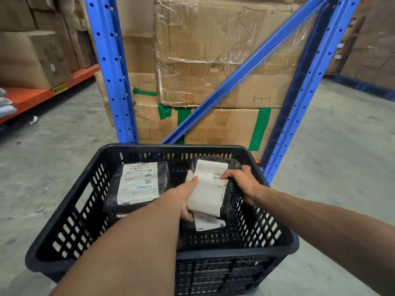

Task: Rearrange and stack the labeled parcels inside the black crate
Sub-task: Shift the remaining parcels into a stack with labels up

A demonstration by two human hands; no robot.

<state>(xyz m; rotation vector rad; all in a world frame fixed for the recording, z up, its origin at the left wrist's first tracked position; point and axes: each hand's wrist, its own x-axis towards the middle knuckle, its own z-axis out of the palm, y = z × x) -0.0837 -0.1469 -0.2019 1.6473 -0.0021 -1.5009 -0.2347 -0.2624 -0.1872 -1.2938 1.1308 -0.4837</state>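
Note:
A black slotted crate (pixel 64 212) stands on the floor right below me. In its left half lies a black-wrapped parcel (pixel 136 184) with a large white shipping label facing up. In the right half a second black parcel with a long white label (pixel 208 189) is held tilted above the crate floor. My left hand (pixel 183 197) grips its near left edge, thumb on the label. My right hand (pixel 241 182) holds its far right edge. Under it another white-labelled parcel (pixel 208 223) shows partly.
Blue rack uprights (pixel 111 71) and a diagonal brace rise just behind the crate, with taped cardboard boxes (pixel 213 60) stacked inside. An orange shelf beam (pixel 42 92) with more boxes runs at the left. Grey concrete floor lies on both sides.

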